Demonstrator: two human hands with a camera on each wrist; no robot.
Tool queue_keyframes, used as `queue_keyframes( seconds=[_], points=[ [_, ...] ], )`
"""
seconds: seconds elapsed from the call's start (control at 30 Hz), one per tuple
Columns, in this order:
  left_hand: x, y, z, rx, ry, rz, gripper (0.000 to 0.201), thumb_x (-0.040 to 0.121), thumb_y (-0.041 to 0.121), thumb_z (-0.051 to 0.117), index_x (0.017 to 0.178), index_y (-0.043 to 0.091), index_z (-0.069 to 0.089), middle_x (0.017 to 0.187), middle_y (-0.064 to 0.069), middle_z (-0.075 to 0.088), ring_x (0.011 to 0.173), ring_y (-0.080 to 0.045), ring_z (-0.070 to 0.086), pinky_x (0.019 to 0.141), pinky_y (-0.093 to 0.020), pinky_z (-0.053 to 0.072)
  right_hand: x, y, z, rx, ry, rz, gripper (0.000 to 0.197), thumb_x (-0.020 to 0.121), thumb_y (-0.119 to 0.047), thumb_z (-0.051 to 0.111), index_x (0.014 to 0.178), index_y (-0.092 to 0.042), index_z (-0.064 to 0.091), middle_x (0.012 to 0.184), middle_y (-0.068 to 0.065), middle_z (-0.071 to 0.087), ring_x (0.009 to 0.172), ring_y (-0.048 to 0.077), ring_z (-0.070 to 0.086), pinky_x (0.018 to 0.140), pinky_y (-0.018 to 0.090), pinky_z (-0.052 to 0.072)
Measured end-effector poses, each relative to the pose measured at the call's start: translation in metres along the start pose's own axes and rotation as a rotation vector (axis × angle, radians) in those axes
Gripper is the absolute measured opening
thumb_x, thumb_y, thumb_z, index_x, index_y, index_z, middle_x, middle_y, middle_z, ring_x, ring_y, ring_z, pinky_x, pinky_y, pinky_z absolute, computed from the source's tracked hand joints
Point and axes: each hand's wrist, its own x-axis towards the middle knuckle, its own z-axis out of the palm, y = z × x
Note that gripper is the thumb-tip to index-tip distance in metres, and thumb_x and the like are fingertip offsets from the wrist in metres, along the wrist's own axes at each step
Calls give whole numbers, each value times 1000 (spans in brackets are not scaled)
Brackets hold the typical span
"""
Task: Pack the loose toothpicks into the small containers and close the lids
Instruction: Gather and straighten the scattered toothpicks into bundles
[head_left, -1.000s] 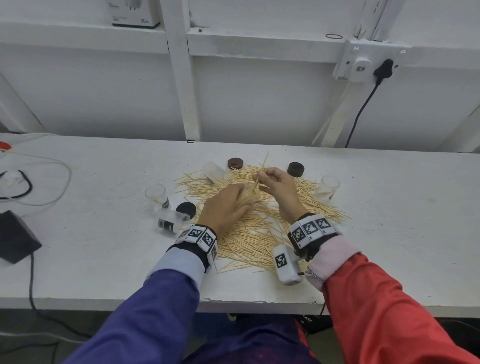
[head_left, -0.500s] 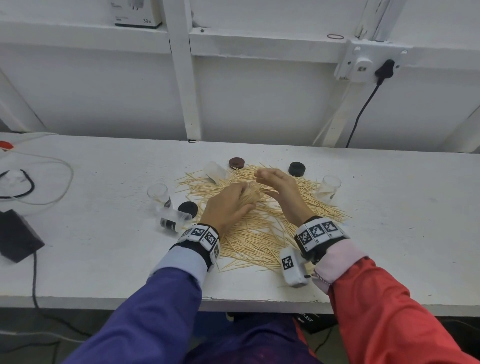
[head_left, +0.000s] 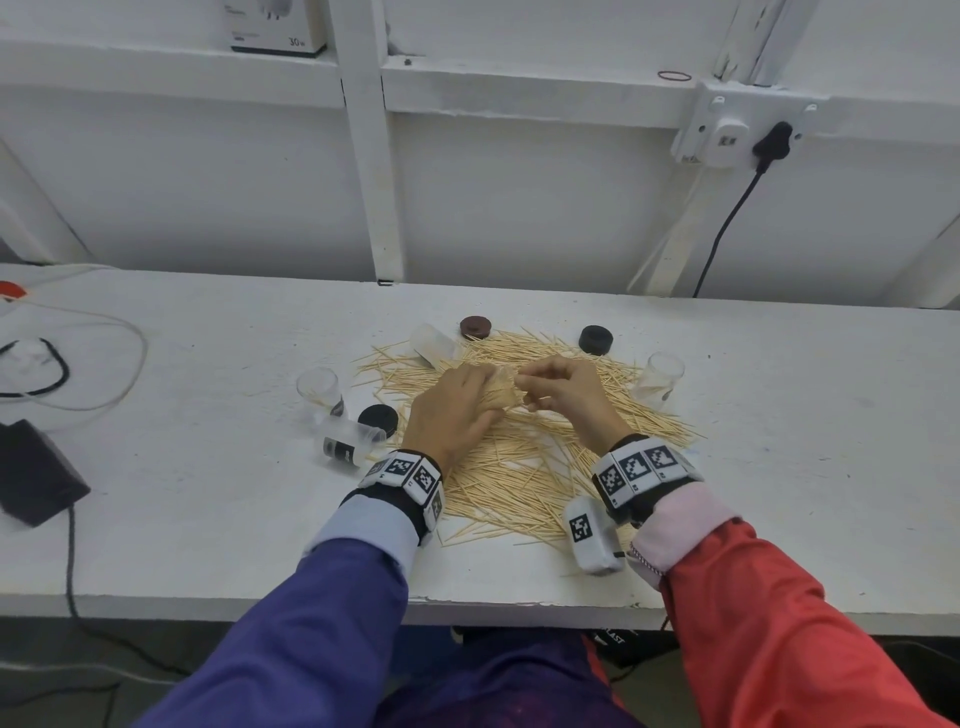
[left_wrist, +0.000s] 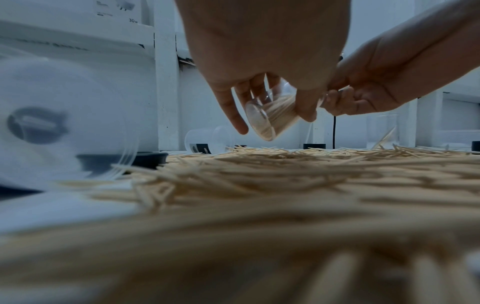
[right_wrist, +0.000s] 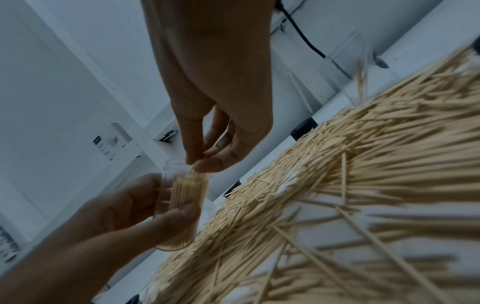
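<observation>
The right hand (right_wrist: 215, 86) has its thumb and fingertips (right_wrist: 207, 164) pinched together at the mouth of a clear toothpick container (right_wrist: 182, 205), apparently seating sticks among those already packed inside; whether a toothpick is between them cannot be told. A second ago this hand held a few sticks raised above the pile; now it has come down to the rim, so that small load looks delivered. Just below and left of those fingertips, the left hand (head_left: 449, 410) curls its thumb and fingers round the tilted container, holding it off the white bench (head_left: 208, 519). Beneath both hands lies the pile of loose toothpicks (head_left: 519, 478), large, so the task seems far from done. Further out, other clear containers (head_left: 319, 387) and the dark lids (head_left: 596, 339) lie around the pile, none closed
</observation>
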Motion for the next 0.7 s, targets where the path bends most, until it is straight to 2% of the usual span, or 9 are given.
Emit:
queue_keyframes(
  seconds=[0.17, 0.23, 0.3, 0.4, 0.5, 0.57, 0.63, 0.7],
  points=[
    [0, -2, 1, 9, 5, 35, 52, 90, 38, 61, 136, 17, 47, 128, 0, 53, 118, -17, 49, 77, -36, 51, 2, -8, 8, -137, -5, -112, 19, 75, 3, 78, 91, 8, 68, 80, 18, 70, 63, 15, 67, 57, 21, 53],
    [0, -1, 0, -1, 23, 28, 52, 90, 37, 61, 135, 16, 48, 128, -1, 54, 116, -18, 49, 76, -36, 50, 2, -10, 7, -188, -9, -124, 15, 78, -2, 77, 91, 2, 71, 82, 16, 72, 62, 13, 66, 49, 18, 46],
    [0, 0, 0, 3, 41, 27, 51, 90, 38, 62, 134, 16, 48, 126, -1, 54, 114, -17, 50, 74, -33, 49, 2, -10, 5, -170, 47, -128, 12, 83, -7, 73, 94, -4, 72, 85, 11, 73, 60, 10, 61, 45, 17, 40],
    [1, -1, 1, 2, 71, 27, 51, 90, 40, 62, 132, 16, 49, 124, 0, 55, 114, -17, 50, 73, -31, 47, 1, -9, 1, -151, 96, -144, 18, 87, -13, 70, 104, -7, 71, 94, 4, 70, 69, 3, 60, 50, 13, 43],
    [0, -1, 2, -8, 111, 49, 50, 89, 38, 64, 131, 14, 51, 123, -1, 56, 113, -18, 51, 72, -29, 45, 0, -9, -2, -223, -124, -67, 37, 84, -25, 75, 119, -18, 65, 110, 3, 66, 91, 15, 68, 65, 26, 57],
    [0, -1, 2, -17, 134, 55, 53, 89, 36, 65, 133, 13, 49, 126, -3, 55, 115, -18, 52, 72, -28, 46, -2, -8, 0, -221, -210, -31, 42, 80, -20, 78, 119, -16, 64, 111, 10, 66, 96, 23, 69, 72, 34, 60],
    [0, -1, 2, -19, 157, 55, 61, 87, 36, 69, 138, 12, 45, 133, -4, 53, 120, -19, 49, 81, -30, 49, -2, -8, 2, -212, -123, -57, 40, 76, -11, 81, 114, -12, 65, 108, 16, 66, 94, 26, 69, 74, 35, 61],
    [1, -2, 2, -20, 178, 54, 72, 83, 36, 73, 142, 10, 40, 138, -8, 48, 126, -21, 44, 94, -33, 46, -2, -7, 3, -231, -41, -72, 42, 73, -6, 82, 110, -10, 65, 109, 14, 64, 95, 24, 68, 73, 33, 61]
  ],
)
